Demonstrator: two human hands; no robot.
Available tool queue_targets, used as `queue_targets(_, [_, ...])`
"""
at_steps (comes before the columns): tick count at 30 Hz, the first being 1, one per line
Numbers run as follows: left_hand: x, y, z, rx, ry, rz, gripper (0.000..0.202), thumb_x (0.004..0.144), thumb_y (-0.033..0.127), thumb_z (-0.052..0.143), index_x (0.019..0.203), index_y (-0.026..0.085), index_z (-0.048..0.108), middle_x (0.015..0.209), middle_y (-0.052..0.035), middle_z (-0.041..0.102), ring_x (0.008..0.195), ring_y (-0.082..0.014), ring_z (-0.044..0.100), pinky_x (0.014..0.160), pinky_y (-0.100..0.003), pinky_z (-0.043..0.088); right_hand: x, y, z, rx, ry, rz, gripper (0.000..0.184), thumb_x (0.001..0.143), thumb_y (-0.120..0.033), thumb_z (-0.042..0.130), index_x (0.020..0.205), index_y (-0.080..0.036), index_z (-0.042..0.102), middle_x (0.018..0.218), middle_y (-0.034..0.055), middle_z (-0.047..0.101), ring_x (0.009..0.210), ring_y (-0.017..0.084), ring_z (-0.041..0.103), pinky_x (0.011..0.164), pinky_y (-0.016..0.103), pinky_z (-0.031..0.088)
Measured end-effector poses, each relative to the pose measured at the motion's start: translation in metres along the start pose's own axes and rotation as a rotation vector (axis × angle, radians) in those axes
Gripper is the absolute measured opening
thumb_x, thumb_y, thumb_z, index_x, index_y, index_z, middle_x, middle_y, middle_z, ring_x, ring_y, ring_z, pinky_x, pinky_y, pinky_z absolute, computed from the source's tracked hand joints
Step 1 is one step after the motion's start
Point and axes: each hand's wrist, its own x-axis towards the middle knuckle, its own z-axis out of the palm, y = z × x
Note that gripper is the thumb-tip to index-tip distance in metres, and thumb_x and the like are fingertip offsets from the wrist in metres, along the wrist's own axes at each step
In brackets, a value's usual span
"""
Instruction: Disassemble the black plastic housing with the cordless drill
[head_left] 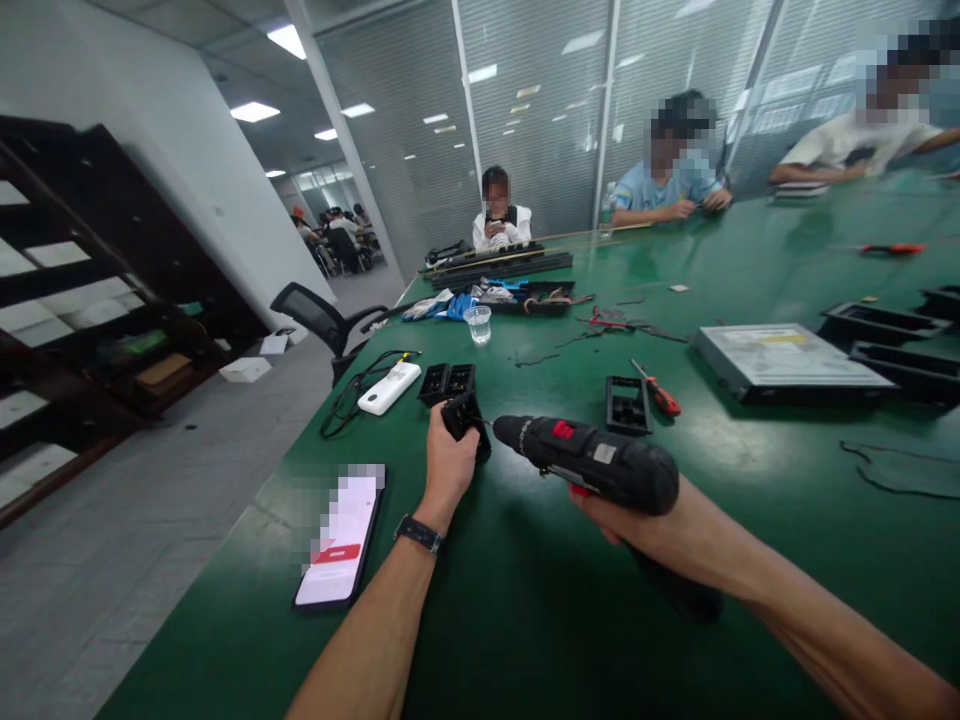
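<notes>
While left fingers [437,428] hold a frame [461,412] (black), right fingers [596,510] grip a drill [592,455].

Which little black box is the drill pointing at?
The black box held in the left hand, in front of the drill. The pair just beyond it and the one beside the screwdriver aren't held; they sit on the table.

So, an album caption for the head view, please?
Right hand points a drill at a black part in the left hand.
</notes>
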Motion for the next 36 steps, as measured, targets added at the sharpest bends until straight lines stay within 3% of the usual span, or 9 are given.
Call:
queue_targets(8, [0.002,-0.007,0.0,-0.028,-0.011,-0.033,0.04,0.079,0.013,0.068,0.118,0.018,0.061,0.108,-0.0057,0.069,0.098,-0.0198,0.064,0.093,-0.034,0.05,0.002,-0.001,-0.002,0.038,-0.03,0.004,0.018,0.084,-0.029,0.063,0.098,-0.019,0.068,0.053,-0.0059,0.057,0.047,0.012,0.049,0.046,0.025,0.039])
queue_targets(17, [0.002,-0.006,-0.001,-0.043,-0.007,-0.043,0.035,0.079,0.015,0.068,0.114,0.018,0.064,0.104,-0.006,0.07,0.096,-0.0205,0.065,0.09,-0.033,0.051,0.004,-0.002,-0.002,0.057,-0.033,0.034,0.027,0.083,-0.029,0.063,0.108,-0.017,0.065,0.054,-0.0054,0.058,0.051,0.014,0.052,0.049,0.026,0.04])
queue_targets(25, [0.003,-0.013,0.0,-0.11,-0.019,-0.086,0.037,0.077,0.017,0.071,0.113,0.017,0.065,0.103,-0.0068,0.073,0.094,-0.0206,0.067,0.087,-0.033,0.053,0.003,0.002,0.002,0.092,-0.051,0.103,0.015,0.083,-0.033,0.064,0.091,-0.02,0.061,0.057,-0.0051,0.057,0.052,0.012,0.048,0.051,0.025,0.039])
queue_targets(36, [0.0,-0.005,0.002,-0.078,0.004,-0.08,0.035,0.077,0.012,0.067,0.111,0.016,0.064,0.099,-0.0048,0.071,0.089,-0.0183,0.065,0.083,-0.029,0.052,0.002,0.012,0.004,0.075,-0.071,0.18,0.031,0.083,-0.051,0.064,0.073,-0.024,0.053,0.06,-0.0013,0.058,0.058,0.016,0.054,0.055,0.03,0.045])
